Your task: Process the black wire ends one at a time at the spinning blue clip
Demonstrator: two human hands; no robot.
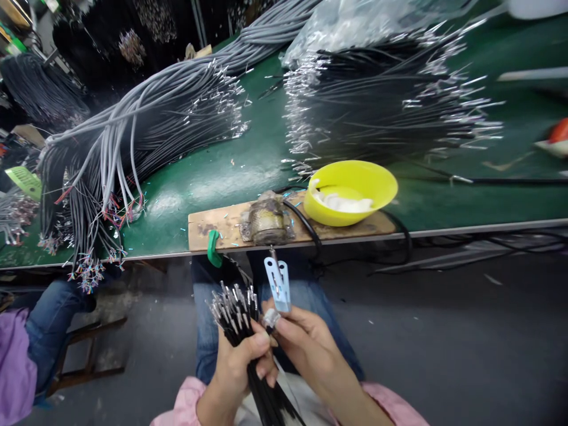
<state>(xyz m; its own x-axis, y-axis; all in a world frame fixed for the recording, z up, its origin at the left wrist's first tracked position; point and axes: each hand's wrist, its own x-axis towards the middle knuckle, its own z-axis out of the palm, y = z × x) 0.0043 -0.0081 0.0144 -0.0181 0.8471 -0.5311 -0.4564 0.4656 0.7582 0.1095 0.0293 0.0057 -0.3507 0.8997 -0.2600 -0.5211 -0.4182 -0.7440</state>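
A bundle of black cables (239, 328) with bare, silvery ends is wrapped in the fingers of my left hand (244, 361), held over my lap. My right hand (310, 343) is closed, its thumb and fingertips pinching a small whitish, silvery piece (271, 318) right beside the bundle. Whether that piece is on a cable end I cannot tell. Just above my right fingertips a light blue clothespin-like clip (278, 284) hangs from the shaft of a small, dirty motor (267, 219). The motor sits on a wooden board (231, 222) at the table edge.
A yellow bowl (377, 186) with white material stands on the board, and a green clamp (214, 248) grips its left part. Piles of black cables (368, 100) and grey cables (133, 112) cover the green table (217, 171). Another person's leg (57, 325) and a stool (89, 355) are at left.
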